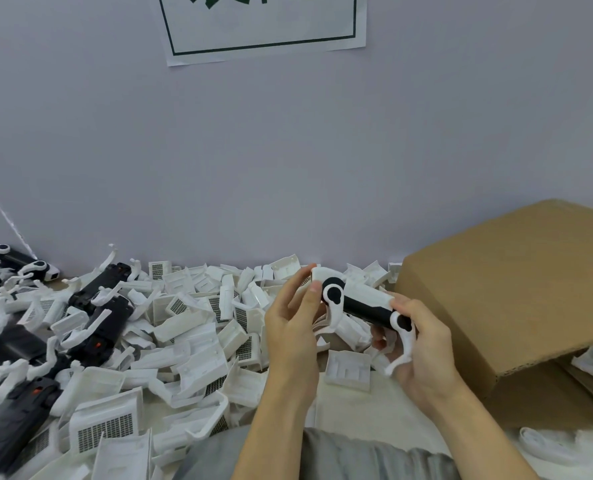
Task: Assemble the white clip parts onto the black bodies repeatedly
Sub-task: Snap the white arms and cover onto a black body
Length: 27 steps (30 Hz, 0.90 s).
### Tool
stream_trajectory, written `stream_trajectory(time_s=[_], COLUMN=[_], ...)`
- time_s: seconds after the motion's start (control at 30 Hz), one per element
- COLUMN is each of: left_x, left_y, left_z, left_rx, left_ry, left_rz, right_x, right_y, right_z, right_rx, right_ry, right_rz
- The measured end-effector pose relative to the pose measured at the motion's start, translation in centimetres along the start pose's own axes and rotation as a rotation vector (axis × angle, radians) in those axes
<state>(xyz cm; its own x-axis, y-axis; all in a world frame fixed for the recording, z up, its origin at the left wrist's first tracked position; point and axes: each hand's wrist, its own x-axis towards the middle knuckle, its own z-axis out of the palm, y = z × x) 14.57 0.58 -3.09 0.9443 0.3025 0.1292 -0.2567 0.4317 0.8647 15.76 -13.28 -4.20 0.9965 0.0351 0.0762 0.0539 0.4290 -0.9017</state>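
Directly in front of the cardboard box (496,289), just beside its near-left corner, a person holds a black body (361,306) up above the table (374,407), and white clip parts (333,295) are already seated on it at both ends. The right hand (423,344) grips the end of the body nearest the box, its fingers curled around the black tube and around the white curved arm (404,351) that hangs from that end. The left hand (293,327) is at the end farther from the box, with its thumb pressed against the round black-and-white cap and its other fingers extended, slightly apart, behind a white piece at that end; whether those fingers actually close on it cannot be told. Left of the box, a deep heap of loose white parts (184,341) covers the table right up to the wall (288,150), many of them showing small grid-patterned faces. Farther from the box, at the far left of the heap, lie several other black bodies (104,320), some with white arms fitted. On the wall above the box's left side hangs a white paper sign (264,26) with a dark green border. Below the box, near its bottom-right side, a few more white pieces (547,445) rest on the table.
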Motion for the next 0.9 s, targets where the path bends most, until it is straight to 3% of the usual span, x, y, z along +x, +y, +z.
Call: stream_trajectory(time_s=[0.17,0.37,0.47,0.67,0.9], left_x=[0.4,0.9,0.7,0.2,0.1], left_y=[-0.6,-0.6,-0.5,-0.1,0.4], left_z=[-0.2,-0.6,-0.7,-0.3,0.1], left_rx=[-0.031,-0.137,-0.093,0.036,0.038], left_ry=[0.15,0.29,0.189,-0.173,-0.223], left_rz=[-0.021,-0.035,-0.04,0.005,0.068], right_x=[0.1,0.2,0.6,0.3,0.5], right_y=[-0.2,-1.1,-0.9,-0.3,0.1], right_z=[0.8,0.5,-0.1,-1.5,-1.2], right_rx=[-0.41,-1.063,-1.027,-0.579,-0.529], right_ry=[0.088,-0.066,-0.029,-0.108,-0.156], right_rz=[-0.117,-0.354,-0.341,-0.208,-0.142])
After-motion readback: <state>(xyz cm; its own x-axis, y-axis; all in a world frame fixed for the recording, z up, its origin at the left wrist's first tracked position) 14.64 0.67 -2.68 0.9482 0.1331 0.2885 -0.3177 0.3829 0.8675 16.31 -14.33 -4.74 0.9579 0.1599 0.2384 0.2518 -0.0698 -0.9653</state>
